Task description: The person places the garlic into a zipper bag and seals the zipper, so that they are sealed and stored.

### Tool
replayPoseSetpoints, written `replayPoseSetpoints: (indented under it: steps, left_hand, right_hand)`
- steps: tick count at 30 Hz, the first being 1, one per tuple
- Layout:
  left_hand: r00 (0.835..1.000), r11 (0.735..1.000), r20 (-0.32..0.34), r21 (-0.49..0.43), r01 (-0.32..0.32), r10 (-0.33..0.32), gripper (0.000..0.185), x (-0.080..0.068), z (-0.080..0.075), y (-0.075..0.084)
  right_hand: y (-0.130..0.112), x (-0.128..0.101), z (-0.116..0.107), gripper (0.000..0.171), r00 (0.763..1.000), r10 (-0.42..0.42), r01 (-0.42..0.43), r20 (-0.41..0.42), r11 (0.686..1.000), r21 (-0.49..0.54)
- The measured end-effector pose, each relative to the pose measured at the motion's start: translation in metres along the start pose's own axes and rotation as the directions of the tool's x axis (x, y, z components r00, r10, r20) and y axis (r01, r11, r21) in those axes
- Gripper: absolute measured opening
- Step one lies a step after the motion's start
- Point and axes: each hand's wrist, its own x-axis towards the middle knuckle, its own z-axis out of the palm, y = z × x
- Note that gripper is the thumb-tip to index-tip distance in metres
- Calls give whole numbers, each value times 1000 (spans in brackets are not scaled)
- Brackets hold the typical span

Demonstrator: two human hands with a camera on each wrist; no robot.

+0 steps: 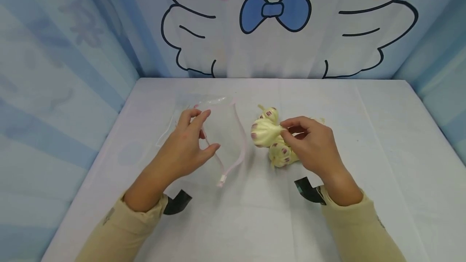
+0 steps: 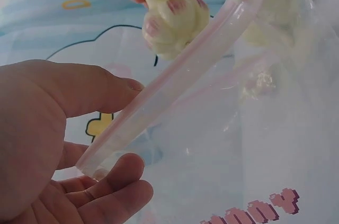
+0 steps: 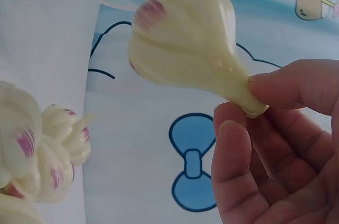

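Observation:
My right hand (image 1: 311, 142) pinches the stem of a pale garlic bulb (image 3: 185, 33) with purple patches, its round end pointing left toward the bag. Several more garlic bulbs (image 3: 47, 166) lie in a cluster just below it. To the left, a clear plastic zip bag (image 1: 227, 132) with a pink zip edge gapes in a loop, its white slider (image 1: 222, 180) at the near end. My left hand (image 1: 183, 146) is at the bag's left edge, thumb and fingers spread apart. In the left wrist view the thumb tip touches the pink zip strip (image 2: 175, 65).
A white cloth covers the table (image 1: 382, 165). Blue and white curtains (image 1: 65, 92) enclose it at the sides, and a back curtain printed with a blue bow (image 1: 273, 9) hangs at the far edge. Dark straps (image 1: 309, 189) show at both wrists.

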Motion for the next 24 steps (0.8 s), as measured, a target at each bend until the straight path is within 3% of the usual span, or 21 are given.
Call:
replayPoseSetpoints:
  steps: [15, 24]
  left_hand:
    - [1000, 1000, -11, -6, -2, 2, 79, -2, -3, 0]
    - [999, 1000, -28, -8, -26, 26, 81, 0, -3, 2]
  right_hand:
    - [-4, 7, 41, 14, 984, 2, -27, 177, 990, 140]
    - [-9, 12, 62, 11, 955, -73, 26, 287, 986, 162]
